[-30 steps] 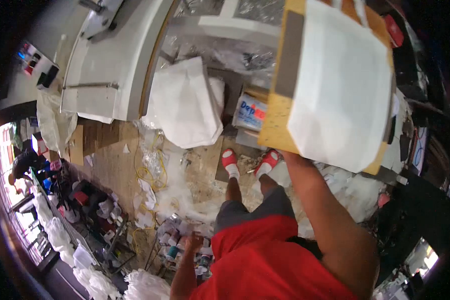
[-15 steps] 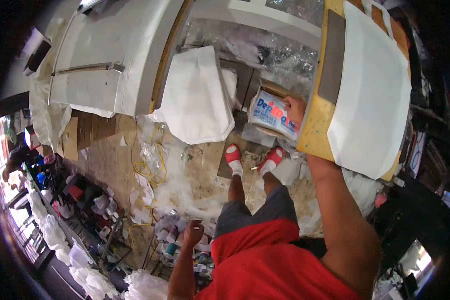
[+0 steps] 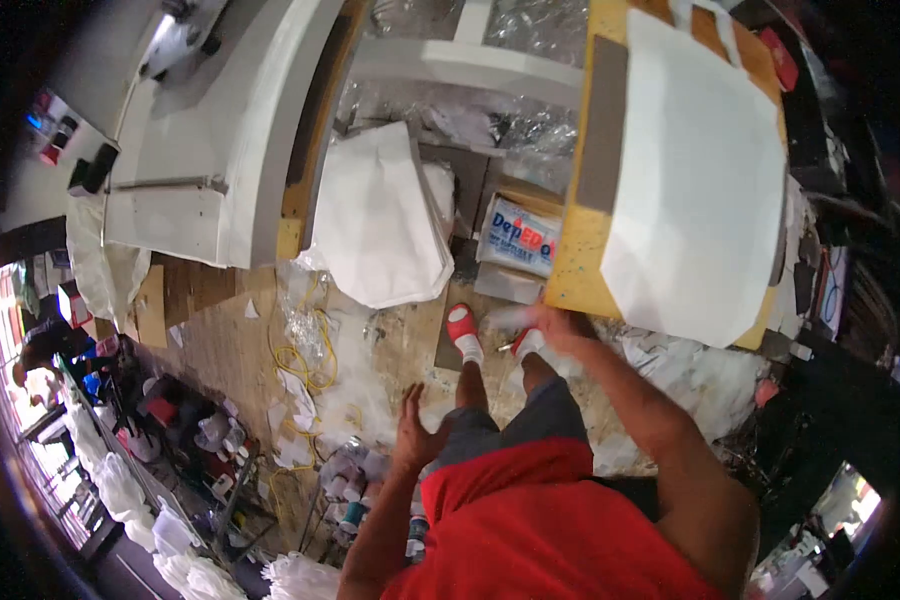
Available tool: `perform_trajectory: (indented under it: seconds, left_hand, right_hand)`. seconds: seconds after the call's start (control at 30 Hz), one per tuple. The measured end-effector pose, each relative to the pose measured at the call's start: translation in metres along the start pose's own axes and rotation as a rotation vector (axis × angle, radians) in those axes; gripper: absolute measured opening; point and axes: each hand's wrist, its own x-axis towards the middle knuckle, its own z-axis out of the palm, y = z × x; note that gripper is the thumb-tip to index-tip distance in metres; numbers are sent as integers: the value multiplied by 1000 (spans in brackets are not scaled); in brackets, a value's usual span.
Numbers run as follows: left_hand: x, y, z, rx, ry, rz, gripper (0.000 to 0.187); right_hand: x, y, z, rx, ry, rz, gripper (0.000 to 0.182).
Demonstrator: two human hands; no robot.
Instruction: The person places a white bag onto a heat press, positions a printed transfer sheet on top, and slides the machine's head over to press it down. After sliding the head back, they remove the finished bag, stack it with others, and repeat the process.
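My right hand (image 3: 560, 328) is just off the front corner of the yellow-edged board (image 3: 582, 262). Something pale and blurred (image 3: 510, 318) shows at its fingertips, too smeared to name. Beyond it, a printed white and blue pack (image 3: 517, 236) lies in an open cardboard box (image 3: 530, 195). My left hand (image 3: 420, 430) is raised over my left thigh, fingers apart, with nothing in it. A stack of white sheets (image 3: 375, 220) lies left of the box. Another white sheet (image 3: 695, 180) covers the board on the right.
A grey-white panel (image 3: 185, 130) fills the upper left. Clear plastic wrap (image 3: 540, 130) lies behind the box. On the floor are a yellow cord (image 3: 295, 370), paper scraps and several bottles (image 3: 353, 515). A person (image 3: 45, 345) is at the far left.
My right hand has left the printed pack and drawn back toward me. My left hand has risen and its fingers have spread. The view has shifted to the right.
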Motion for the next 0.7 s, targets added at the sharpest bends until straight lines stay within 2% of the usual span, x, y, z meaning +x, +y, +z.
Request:
perform_trajectory:
  seconds: [0.03, 0.07, 0.1, 0.17, 0.2, 0.23, 0.27, 0.33, 0.4, 0.47, 0.53, 0.6, 0.63, 0.67, 0.7]
  left_hand:
    - [12, 25, 3, -83, 23, 73, 55]
    - [21, 40, 2, -131, 30, 132, 55]
    - [30, 55, 2, -179, 34, 192, 55]
    - [45, 77, -1, -155, -696, 133, 71]
    - [53, 94, -2, -147, -710, 175, 71]
    - [57, 113, -7, -289, -708, 163, 76]
    - [62, 131, -10, -430, -704, 146, 81]
    - [77, 176, -18, -429, -748, 178, 80]
    - [89, 256, -46, -398, -657, 444, 69]
    - [97, 301, -48, -371, -644, 441, 62]
    - [113, 317, -35, -256, -525, 590, 53]
    - [137, 342, -24, -111, -208, 627, 24]
    - [149, 364, -30, -104, -239, 462, 14]
    - [177, 355, -13, -207, -175, 449, 14]
    - [205, 352, -2, -191, -119, 446, 20]
  right_hand:
    - [-31, -31, -25, 13, -53, -168, 15]
    - [-61, -35, -24, 359, -80, -128, 15]
    - [-79, -51, -43, 354, -174, -80, 16]
    - [-106, -63, -89, 400, -243, 52, 13]
    - [-117, -69, -116, 432, -248, 122, 13]
    - [-128, -65, -137, 428, -210, 136, 13]
    - [-137, -57, -158, 441, -100, 105, 13]
    - [-146, -53, -211, 443, 39, 72, 13]
    - [-148, -61, -267, 762, -69, 373, 17]
    - [-146, -38, -281, 825, 23, 342, 18]
    - [-132, -24, -307, 745, 86, 315, 21]
    - [-121, -17, -340, 479, 177, 145, 28]
    - [-118, -13, -358, 496, 270, 186, 32]
    - [-114, -9, -373, 513, 360, 228, 37]
    - [-109, -1, -383, 322, 668, 148, 38]
